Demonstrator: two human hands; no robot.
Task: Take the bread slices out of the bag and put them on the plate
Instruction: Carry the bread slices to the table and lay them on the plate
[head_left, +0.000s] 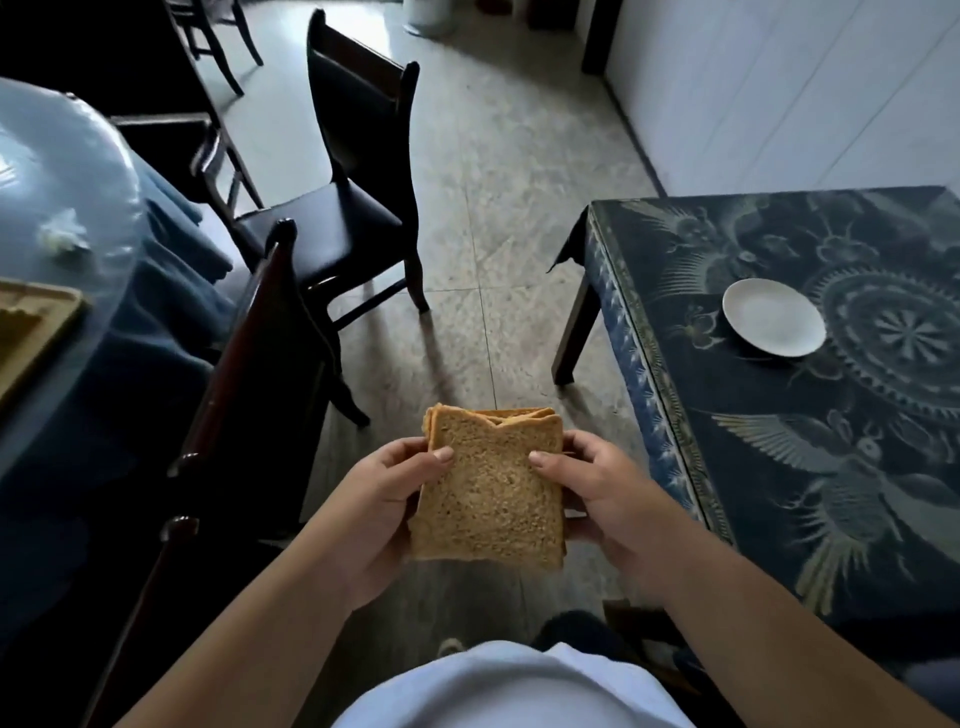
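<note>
Head view, looking down: a stack of brown bread slices held upright over the tiled floor, clamped between the left hand on its left edge and the right hand on its right edge, thumbs pressed on the front slice, fingers closed behind. Up and to the right of the grip, well apart, an empty white plate on a table with a dark patterned cloth. Up and to the left of the grip, a dark wooden chair.

Dark chair on tiled floor; patterned blue tablecloth right; tray left.
</note>
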